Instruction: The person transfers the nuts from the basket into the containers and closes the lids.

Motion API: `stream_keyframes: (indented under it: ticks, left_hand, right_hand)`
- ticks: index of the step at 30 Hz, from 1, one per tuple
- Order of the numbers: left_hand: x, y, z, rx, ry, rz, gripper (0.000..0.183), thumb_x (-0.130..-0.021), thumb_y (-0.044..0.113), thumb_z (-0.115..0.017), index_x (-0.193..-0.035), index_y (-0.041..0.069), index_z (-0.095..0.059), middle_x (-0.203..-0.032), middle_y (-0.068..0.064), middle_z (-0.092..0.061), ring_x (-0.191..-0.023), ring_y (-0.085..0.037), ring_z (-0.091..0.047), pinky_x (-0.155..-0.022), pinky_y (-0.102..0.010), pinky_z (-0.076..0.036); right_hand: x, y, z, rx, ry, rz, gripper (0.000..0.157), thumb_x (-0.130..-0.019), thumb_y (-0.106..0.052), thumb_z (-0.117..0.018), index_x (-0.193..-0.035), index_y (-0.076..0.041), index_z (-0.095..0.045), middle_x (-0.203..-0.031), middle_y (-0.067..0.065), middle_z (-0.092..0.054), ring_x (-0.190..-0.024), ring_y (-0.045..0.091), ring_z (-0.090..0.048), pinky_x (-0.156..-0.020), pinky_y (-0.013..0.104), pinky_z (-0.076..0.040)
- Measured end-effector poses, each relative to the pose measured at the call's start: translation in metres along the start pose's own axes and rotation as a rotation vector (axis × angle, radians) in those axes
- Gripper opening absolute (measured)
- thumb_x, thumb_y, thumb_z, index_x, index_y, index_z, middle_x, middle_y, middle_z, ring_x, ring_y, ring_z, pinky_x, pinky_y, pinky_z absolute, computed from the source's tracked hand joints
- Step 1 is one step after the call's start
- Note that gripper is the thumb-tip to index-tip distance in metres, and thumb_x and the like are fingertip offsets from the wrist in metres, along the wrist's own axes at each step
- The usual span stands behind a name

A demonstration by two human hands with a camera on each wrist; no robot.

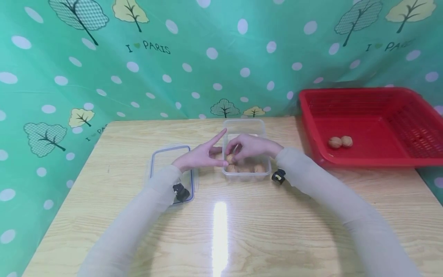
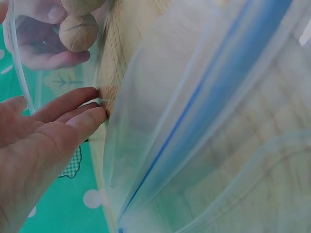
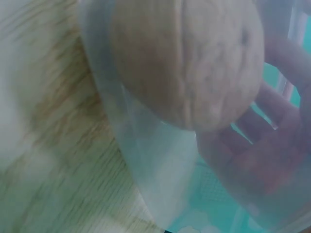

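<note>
From the head view we found the right hand inside the clear container, its thumb and fingers pinched on one walnut, which lay at about eight o'clock from the palm, near the nine o'clock wall. We could read no long axis on so round a shell; the container's own ran from twelve to six, with more walnuts at its six o'clock end. The left hand stood along the nine o'clock wall, thumb and forefinger spread well apart, clamped on nothing we could see. Two loose walnuts sat touching in the red basket, well off at three o'clock, so we judged the right hand much the nearer to them.
</note>
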State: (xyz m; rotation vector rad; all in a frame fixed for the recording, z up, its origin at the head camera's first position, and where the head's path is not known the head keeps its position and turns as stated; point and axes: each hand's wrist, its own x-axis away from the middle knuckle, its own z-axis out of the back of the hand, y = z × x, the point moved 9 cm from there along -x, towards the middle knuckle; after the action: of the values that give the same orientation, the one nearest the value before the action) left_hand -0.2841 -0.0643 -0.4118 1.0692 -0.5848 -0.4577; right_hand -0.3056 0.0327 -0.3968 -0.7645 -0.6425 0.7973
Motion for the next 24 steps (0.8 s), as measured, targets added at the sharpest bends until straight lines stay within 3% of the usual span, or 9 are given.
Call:
stream_keyframes:
  ticks: [9, 17, 24]
  left_hand:
    - [-0.001, -0.002, -0.001, 0.025, -0.008, -0.01, 0.105, -0.084, 0.024, -0.078, -0.15, 0.052, -0.001, -0.147, -0.017, -0.039, -0.13, -0.03, -0.044, -0.11, -0.054, -0.026]
    - [0.001, -0.002, 0.0, 0.016, -0.005, -0.014, 0.103, -0.084, 0.026, -0.077, -0.15, 0.052, -0.002, -0.146, -0.018, -0.041, -0.13, -0.03, -0.044, -0.11, -0.053, -0.027]
    - [0.001, -0.002, 0.001, -0.006, 0.004, -0.017, 0.101, -0.085, 0.028, -0.077, -0.149, 0.053, -0.003, -0.152, -0.018, -0.03, -0.134, -0.029, -0.038, -0.109, -0.053, -0.029]
  right_hand:
    - [-0.001, 0.003, 0.003, -0.004, 0.029, 0.003, 0.029, -0.085, -0.01, -0.074, -0.112, -0.004, -0.067, -0.11, 0.005, -0.066, -0.101, 0.022, -0.061, -0.093, 0.034, -0.048]
    - [0.009, -0.008, 0.017, 0.032, 0.098, 0.043, 0.032, -0.085, -0.001, -0.066, -0.117, 0.004, -0.063, -0.118, 0.016, -0.063, -0.102, 0.027, -0.061, -0.095, 0.042, -0.047]
    - [0.017, -0.012, 0.027, 0.045, 0.14, 0.077, 0.03, -0.085, 0.0, -0.065, -0.115, 0.007, -0.063, -0.116, 0.02, -0.063, -0.101, 0.029, -0.063, -0.092, 0.041, -0.05]
